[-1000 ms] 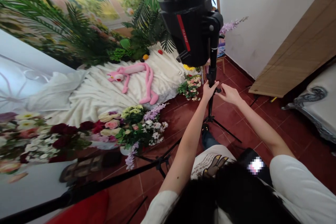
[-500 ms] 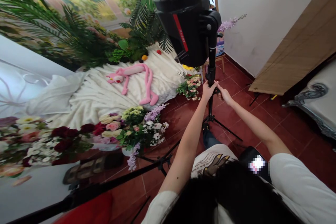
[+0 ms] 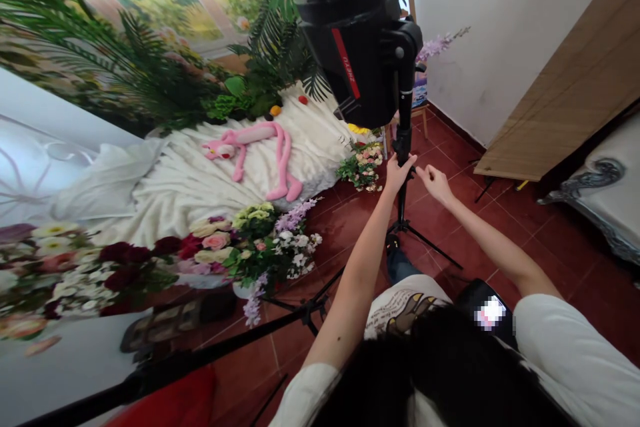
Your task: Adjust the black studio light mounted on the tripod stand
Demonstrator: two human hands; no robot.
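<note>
At the upper centre of the frame, a black studio light (image 3: 345, 40) sits on a slim black light stand (image 3: 405, 121) that runs down through the middle. My left hand (image 3: 399, 175) is wrapped around the stand's pole. My right hand (image 3: 436, 185) is just beside it, right of centre, fingers curled inward; I cannot tell whether they pinch anything. I judge the light bulky and top-heavy, the pole stiff and smooth, best gripped firmly below the light. Red floor tiles (image 3: 457, 157) give room rightward, up to a wooden panel (image 3: 545, 87). Flowers (image 3: 253, 237) crowd the left; a second black stand (image 3: 215, 345), lower left, could catch a foot.
</note>
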